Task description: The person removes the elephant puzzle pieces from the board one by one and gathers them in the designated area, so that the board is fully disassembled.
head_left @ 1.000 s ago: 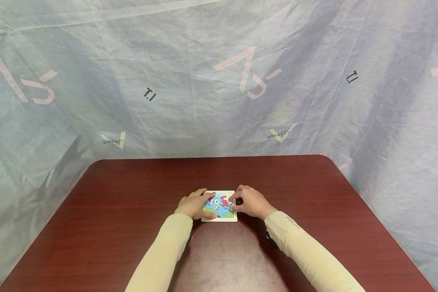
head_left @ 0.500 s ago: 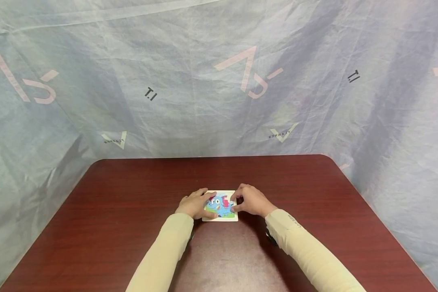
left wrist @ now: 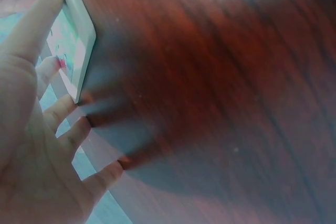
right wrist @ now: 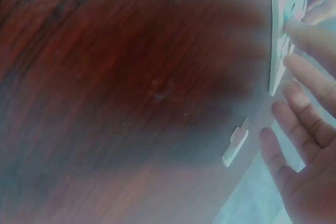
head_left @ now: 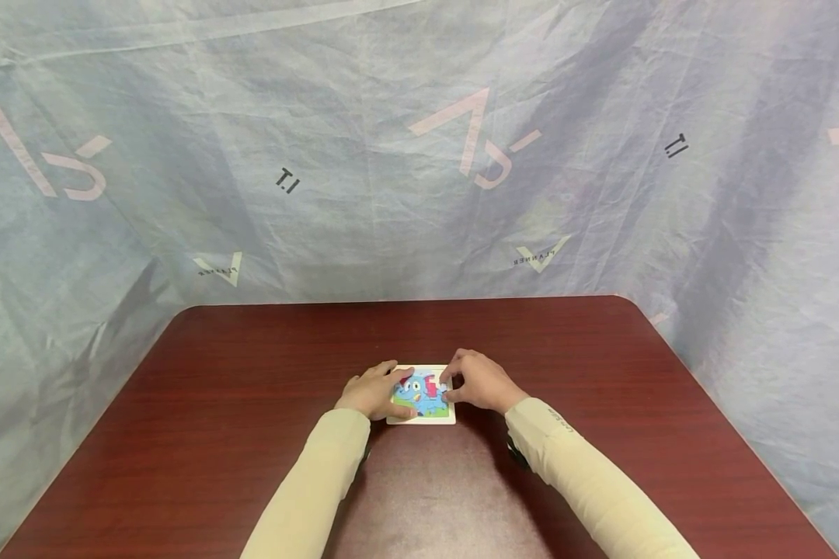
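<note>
A jigsaw puzzle board with a white frame and a blue cartoon animal lies flat on the table. My left hand lies at its left side, thumb and index finger stretched onto the board. In the left wrist view, the other fingertips touch the tabletop beside the board. At the board's right side, my right hand pinches a small light-blue puzzle piece between thumb and index finger, partly hidden by them. The right wrist view shows the remaining fingers of the right hand loosely extended.
A loose puzzle piece lies on the tabletop near the right hand's fingers; the hand hides it from the head view. The dark red wooden table has rounded far corners. Grey printed cloth hangs behind and at both sides.
My right hand has shifted slightly away from me along the board's right side, its thumb and index fingertips turning a little. The left hand and the board have stayed in place.
</note>
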Available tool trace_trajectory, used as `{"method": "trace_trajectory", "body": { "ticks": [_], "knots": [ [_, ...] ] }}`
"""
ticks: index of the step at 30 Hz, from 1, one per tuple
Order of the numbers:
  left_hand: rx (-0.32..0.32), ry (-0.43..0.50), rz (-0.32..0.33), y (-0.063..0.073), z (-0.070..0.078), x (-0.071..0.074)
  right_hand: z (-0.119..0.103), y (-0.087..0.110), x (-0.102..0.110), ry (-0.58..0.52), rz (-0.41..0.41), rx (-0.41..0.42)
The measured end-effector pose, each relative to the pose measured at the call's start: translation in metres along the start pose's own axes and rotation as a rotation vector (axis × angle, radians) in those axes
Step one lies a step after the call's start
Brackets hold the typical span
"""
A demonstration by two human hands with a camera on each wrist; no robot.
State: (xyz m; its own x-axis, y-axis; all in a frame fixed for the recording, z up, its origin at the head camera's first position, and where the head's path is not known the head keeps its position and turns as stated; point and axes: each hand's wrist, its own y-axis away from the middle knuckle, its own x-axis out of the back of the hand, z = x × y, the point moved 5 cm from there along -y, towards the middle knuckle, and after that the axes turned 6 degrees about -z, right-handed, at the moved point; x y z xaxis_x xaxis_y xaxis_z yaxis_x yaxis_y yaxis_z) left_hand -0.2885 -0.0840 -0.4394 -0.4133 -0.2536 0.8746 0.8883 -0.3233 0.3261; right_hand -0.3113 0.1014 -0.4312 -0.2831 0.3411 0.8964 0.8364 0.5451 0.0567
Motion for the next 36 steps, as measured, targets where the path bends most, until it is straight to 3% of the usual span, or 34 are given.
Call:
{"method": "trace_trajectory", "body": {
  "ticks": [14, 36],
  "knots": [
    [0.000, 0.001, -0.002, 0.0013, -0.0004, -0.0001, 0.0007, 0.0014, -0.0030, -0.002, 0.027, 0.016],
    [-0.004, -0.011, 0.008, -0.0004, -0.0010, -0.0015, 0.0024, -0.0014, -0.0039, -0.014, -0.022, 0.064]
  ]
}}
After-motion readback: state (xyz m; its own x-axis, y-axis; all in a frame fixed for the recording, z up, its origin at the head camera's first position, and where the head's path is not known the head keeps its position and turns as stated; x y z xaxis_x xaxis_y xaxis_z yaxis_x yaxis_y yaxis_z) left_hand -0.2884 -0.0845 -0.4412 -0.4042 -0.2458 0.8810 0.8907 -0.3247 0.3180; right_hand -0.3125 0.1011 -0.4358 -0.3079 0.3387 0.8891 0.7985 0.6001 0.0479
